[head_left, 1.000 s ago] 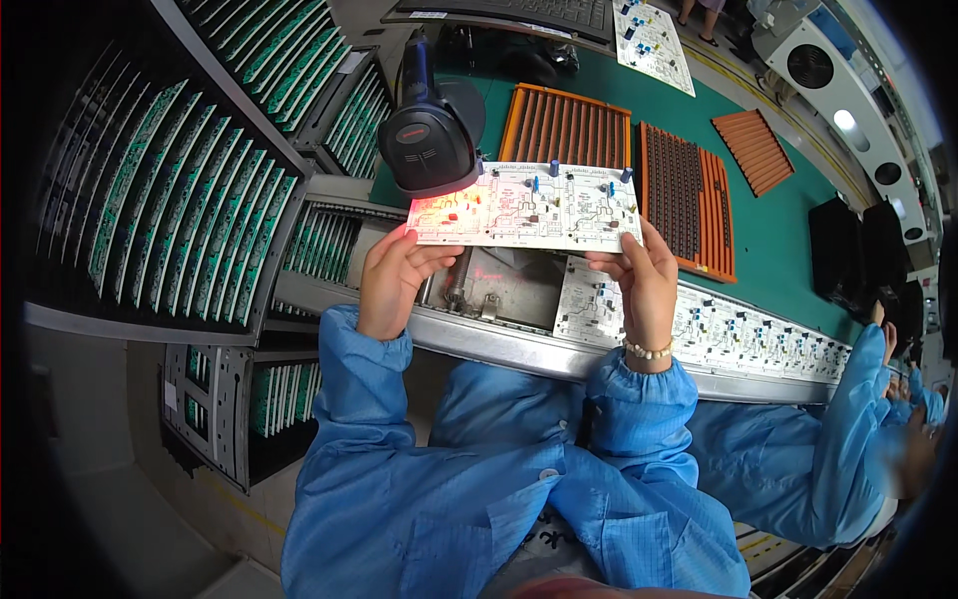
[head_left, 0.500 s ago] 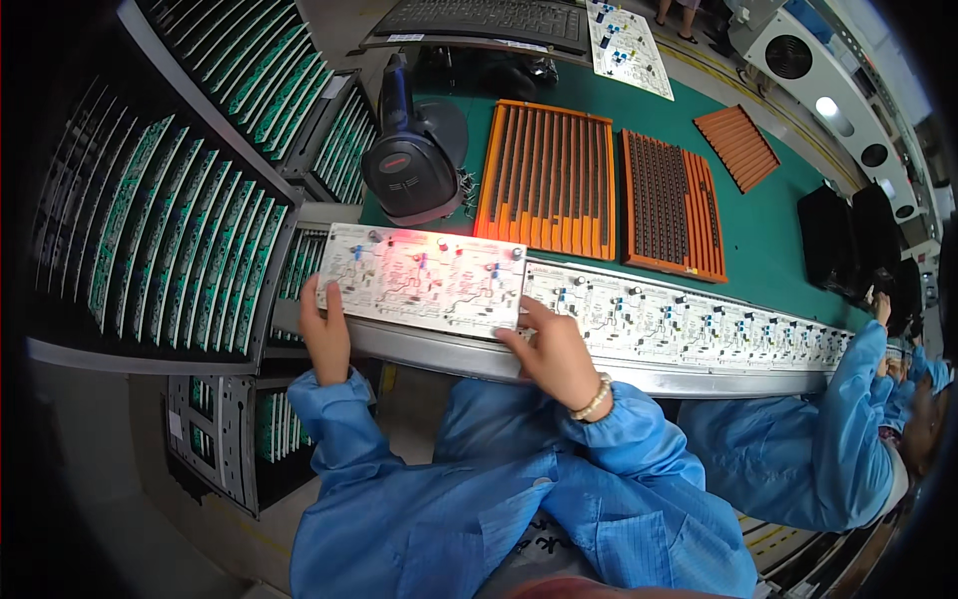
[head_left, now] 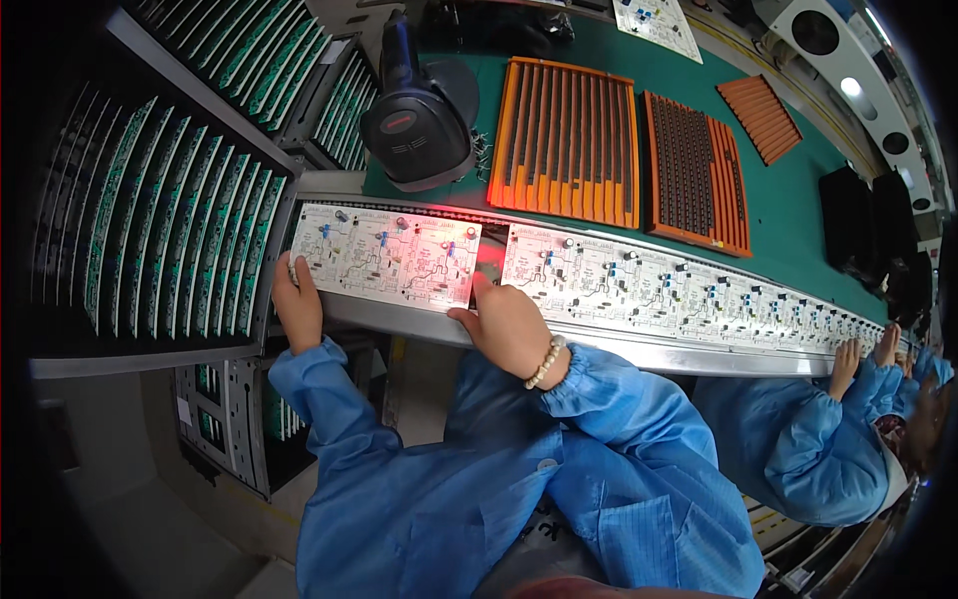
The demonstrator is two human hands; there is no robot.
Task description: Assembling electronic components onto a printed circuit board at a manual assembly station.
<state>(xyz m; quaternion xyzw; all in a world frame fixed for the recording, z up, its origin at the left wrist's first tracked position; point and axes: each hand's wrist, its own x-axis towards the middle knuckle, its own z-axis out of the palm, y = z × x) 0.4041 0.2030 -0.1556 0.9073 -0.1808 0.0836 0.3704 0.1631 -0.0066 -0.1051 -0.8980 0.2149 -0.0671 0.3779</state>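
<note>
A white circuit board (head_left: pixel 384 258) with blue, black and red parts lies along the metal rail (head_left: pixel 399 324), gripped at both ends. My left hand (head_left: pixel 297 302) holds its left edge, thumb on top. My right hand (head_left: pixel 509 329), with a beaded bracelet above it, grips the right edge near the front corner. Some of its fingers are hidden behind the board's edge. To the right, past a narrow gap, a row of similar white circuit boards (head_left: pixel 619 285) runs along the rail. Red light from the black barcode scanner (head_left: pixel 417 135) falls on the held board's right part.
Racks of upright green boards (head_left: pixel 170 230) stand close on my left. Beyond the rail, orange trays (head_left: pixel 564 140) with dark parts lie on the green table mat (head_left: pixel 768 215). Black bins (head_left: pixel 868 235) stand farther right. A co-worker's hands (head_left: pixel 846 364) are at the rail's right end.
Both hands have moved left with the board, which now sits lower along the rail. A gap shows between it and the row. The whole view has shifted a little.
</note>
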